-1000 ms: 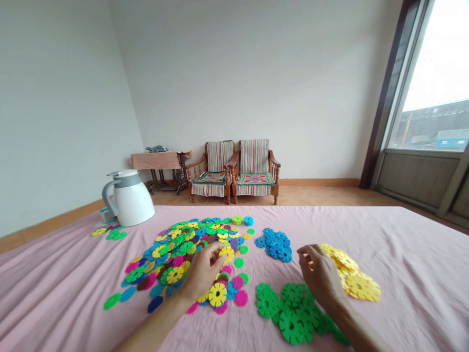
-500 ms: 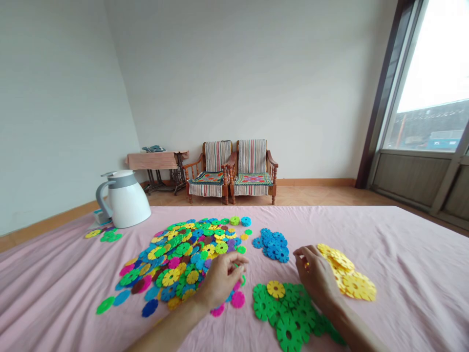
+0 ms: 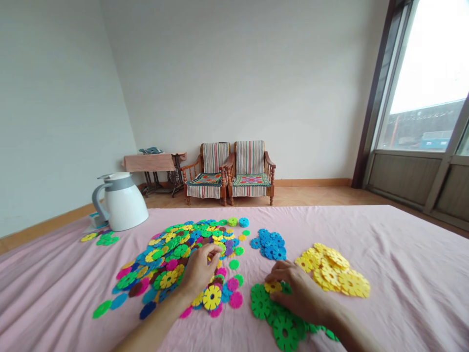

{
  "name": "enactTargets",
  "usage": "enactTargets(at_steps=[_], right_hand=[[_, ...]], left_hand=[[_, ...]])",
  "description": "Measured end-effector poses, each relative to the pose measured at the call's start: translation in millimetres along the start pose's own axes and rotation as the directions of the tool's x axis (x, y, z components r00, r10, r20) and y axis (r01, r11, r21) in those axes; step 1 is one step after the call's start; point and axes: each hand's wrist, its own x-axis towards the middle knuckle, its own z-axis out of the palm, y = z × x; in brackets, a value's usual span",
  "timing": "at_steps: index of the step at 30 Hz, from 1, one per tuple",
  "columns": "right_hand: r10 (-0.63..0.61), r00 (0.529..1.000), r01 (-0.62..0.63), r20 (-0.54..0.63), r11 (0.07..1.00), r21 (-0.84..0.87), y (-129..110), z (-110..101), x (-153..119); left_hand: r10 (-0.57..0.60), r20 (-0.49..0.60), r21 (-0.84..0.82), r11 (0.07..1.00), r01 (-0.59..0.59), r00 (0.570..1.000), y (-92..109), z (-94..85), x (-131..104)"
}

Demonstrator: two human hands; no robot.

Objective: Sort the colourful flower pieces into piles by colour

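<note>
My left hand (image 3: 201, 268) hovers over a mixed pile of plastic snowflake discs (image 3: 168, 278), its fingers curled together; whatever they hold, if anything, is hidden. My right hand (image 3: 295, 284) is over a heap of green snowflake discs (image 3: 261, 302), thumb and fingers closed around a single yellow snowflake disc (image 3: 270, 288) on top. Blue snowflake discs (image 3: 271, 244) form a small heap just beyond that hand. To its right lies a heap of yellow snowflake discs (image 3: 331, 271).
A white jug with a grey handle (image 3: 126, 203) stands at the left, near a few loose discs (image 3: 107, 239). Pink cloth (image 3: 403, 244) covers the table. Two wooden armchairs (image 3: 251, 181) and a cloth-covered sewing table (image 3: 150, 163) stand beyond.
My right hand has moved left from beside the yellow heap onto the yellow disc on the green heap. My left hand has shifted left over the mixed pile. The view has shifted slightly.
</note>
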Motion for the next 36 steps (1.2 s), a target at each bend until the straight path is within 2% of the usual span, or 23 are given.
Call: enactTargets(at_steps=[3,5,6,8,10,12,13,14,15,16,19,21,24,27,31,34,36], right_hand=[[0.006,0.998,-0.008,-0.064,0.999,-0.031,5,2,6],[0.078,0.974,-0.099,-0.213,0.991,-0.090,14,-2,9],[0.127,0.941,-0.172,-0.312,0.978,-0.119,20,-7,9],[0.216,0.834,-0.337,-0.508,0.928,-0.157,34,-18,8],[0.255,0.695,-0.505,-0.672,0.838,-0.205,46,-31,5],[0.240,0.535,-0.655,-0.810,0.723,-0.218,55,-41,2],[0.222,0.474,-0.695,-0.852,0.689,-0.207,59,-44,1],[0.201,0.439,-0.705,-0.876,0.682,-0.197,61,-45,1],[0.181,0.439,-0.683,-0.880,0.704,-0.195,62,-44,1],[0.158,0.469,-0.632,-0.869,0.747,-0.205,63,-41,2],[0.099,0.631,-0.417,-0.770,0.879,-0.229,62,-24,6],[0.103,0.725,-0.323,-0.681,0.924,-0.204,60,-10,8],[0.135,0.810,-0.276,-0.571,0.947,-0.167,58,6,10],[0.148,0.839,-0.265,-0.524,0.952,-0.156,58,11,10],[0.162,0.841,-0.272,-0.517,0.951,-0.146,60,11,10],[0.167,0.842,-0.276,-0.513,0.950,-0.144,61,12,11],[0.170,0.845,-0.276,-0.507,0.950,-0.143,61,12,11]], left_hand=[[0.006,0.011,0.010,1.000,-0.006,1.000,-3,1.3,-2],[0.003,0.019,0.018,1.000,-0.004,1.000,-5,1.9,-3],[0.003,0.021,0.029,1.000,-0.003,1.000,-6,1.9,-3],[0.012,0.014,0.065,0.998,-0.013,1.000,-8,1.1,-1],[0.044,-0.006,0.109,0.993,-0.043,0.999,-10,-0.7,0],[0.075,-0.039,0.152,0.986,-0.068,0.996,-13,-2.9,2],[0.086,-0.056,0.170,0.983,-0.075,0.995,-15,-3.9,3],[0.094,-0.068,0.189,0.979,-0.079,0.993,-16,-4.7,3],[0.101,-0.076,0.211,0.974,-0.083,0.992,-18,-5.2,3],[0.110,-0.071,0.233,0.968,-0.091,0.991,-19,-5.4,4],[0.139,-0.013,0.286,0.949,-0.129,0.990,-22,-3.8,4],[0.144,0.033,0.312,0.939,-0.147,0.989,-23,-1.4,5],[0.136,0.092,0.351,0.922,-0.160,0.986,-22,2.5,8],[0.145,0.117,0.376,0.909,-0.179,0.982,-21,4.3,11],[0.183,0.089,0.343,0.917,-0.203,0.979,-22,1.9,15],[0.113,0.006,0.269,0.957,-0.111,0.994,-22,-0.1,20],[0.029,0.012,0.183,0.983,-0.031,0.999,-20,0.7,23]])
